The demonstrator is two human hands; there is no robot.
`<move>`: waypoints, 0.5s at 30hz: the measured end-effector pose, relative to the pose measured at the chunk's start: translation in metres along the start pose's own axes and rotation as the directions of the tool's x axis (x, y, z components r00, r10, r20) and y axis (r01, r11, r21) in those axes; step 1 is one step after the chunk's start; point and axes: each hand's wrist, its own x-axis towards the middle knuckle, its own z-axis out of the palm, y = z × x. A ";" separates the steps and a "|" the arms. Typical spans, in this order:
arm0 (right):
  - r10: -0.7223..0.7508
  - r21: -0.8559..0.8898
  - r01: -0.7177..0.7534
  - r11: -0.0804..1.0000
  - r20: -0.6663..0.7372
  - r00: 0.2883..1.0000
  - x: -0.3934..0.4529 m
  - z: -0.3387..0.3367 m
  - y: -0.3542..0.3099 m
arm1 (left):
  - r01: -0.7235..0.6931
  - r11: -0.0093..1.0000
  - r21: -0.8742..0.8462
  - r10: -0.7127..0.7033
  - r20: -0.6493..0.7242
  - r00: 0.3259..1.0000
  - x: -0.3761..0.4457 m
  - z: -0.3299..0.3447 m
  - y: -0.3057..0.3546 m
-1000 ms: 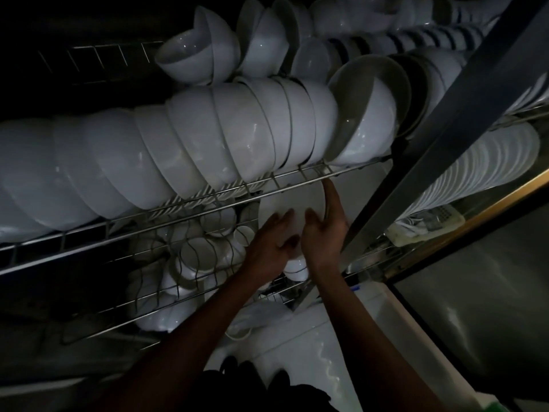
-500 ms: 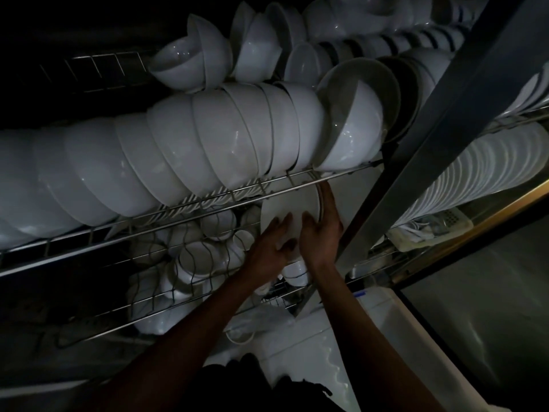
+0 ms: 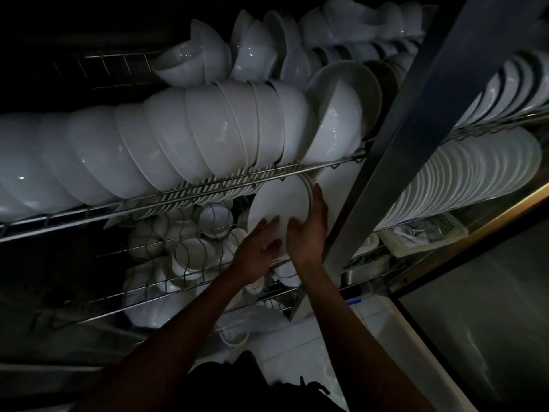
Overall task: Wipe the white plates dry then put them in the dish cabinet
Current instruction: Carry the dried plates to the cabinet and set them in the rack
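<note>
A white plate (image 3: pixel 279 200) stands on edge in the lower wire rack (image 3: pixel 190 289) of the dim dish cabinet, just under the upper rack's front rail. My left hand (image 3: pixel 258 248) presses its fingers flat against the plate's lower face. My right hand (image 3: pixel 309 227) holds the plate's right rim, with the thumb on the front and the fingers running up along the edge. More plate rims show right behind this plate.
A long row of white bowls (image 3: pixel 184 144) fills the upper rack (image 3: pixel 208 188). Small cups and bowls (image 3: pixel 190 248) lie in the lower rack to the left. A metal door post (image 3: pixel 395 138) stands close on the right, with stacked plates (image 3: pixel 463 185) beyond it.
Both hands have pushed the plate slightly up and deeper into the lower rack; the view has shifted a little, otherwise the hands keep their hold.
</note>
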 end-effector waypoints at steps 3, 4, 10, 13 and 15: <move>0.001 -0.052 -0.001 0.999 0.003 1.000 0.001 -0.001 -0.003 | -0.014 1.000 -0.013 0.014 -0.009 1.000 -0.001 0.001 -0.005; 0.004 -0.075 -0.004 0.997 0.002 1.000 0.001 -0.002 -0.004 | -0.021 1.000 0.013 0.021 -0.002 1.000 0.000 0.001 -0.007; 0.024 -0.218 -0.017 0.976 0.030 0.999 -0.001 -0.004 -0.010 | -0.026 0.994 0.104 0.025 0.010 1.000 -0.003 -0.001 -0.005; 0.000 -0.270 0.010 0.963 0.037 0.999 -0.005 -0.005 -0.011 | -0.013 0.988 0.155 0.012 0.008 1.000 -0.005 -0.003 -0.007; -0.020 -0.277 0.030 0.961 0.040 0.999 -0.010 -0.005 -0.011 | 0.002 0.990 0.142 -0.002 -0.002 1.000 -0.008 -0.006 -0.011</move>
